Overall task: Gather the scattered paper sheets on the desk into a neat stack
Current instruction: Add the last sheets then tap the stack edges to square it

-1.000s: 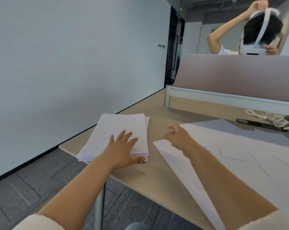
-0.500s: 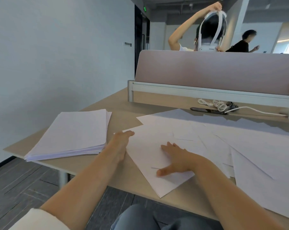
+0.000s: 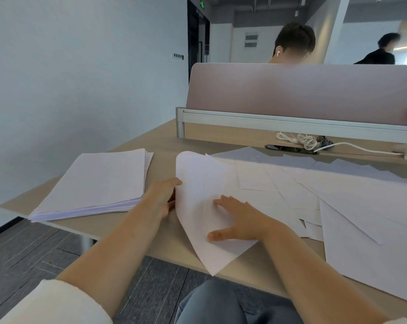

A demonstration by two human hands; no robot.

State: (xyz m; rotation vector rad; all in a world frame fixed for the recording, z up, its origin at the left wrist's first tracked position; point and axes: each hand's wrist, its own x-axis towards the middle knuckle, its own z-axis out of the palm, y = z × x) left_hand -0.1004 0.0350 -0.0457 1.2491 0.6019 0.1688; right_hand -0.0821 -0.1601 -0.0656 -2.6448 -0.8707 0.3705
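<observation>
Pale wall (image 3: 81, 78) runs along my left side, and grey floor (image 3: 34, 253) shows below the desk (image 3: 165, 146). That desk is light brown wood, with a pinkish screen (image 3: 303, 94) standing along its far edge and a tangled white cord (image 3: 298, 139) lying just in front of the screen. Somebody's head (image 3: 293, 40) shows over the top. On the left part of the desk sits a tidy stack of paper (image 3: 99, 183). Loose sheets (image 3: 338, 190) lie all over the right part, lapping over each other. One sheet (image 3: 198, 174) lies between the stack and the mess, with its left edge curled up off the wood and its near corner poking past the desk's front edge. My left hand (image 3: 162, 197) pinches that curled edge, with fingers tucked behind it. My right hand (image 3: 240, 220) lies flat on the same sheet — fingers straight and spread, holding nothing.
</observation>
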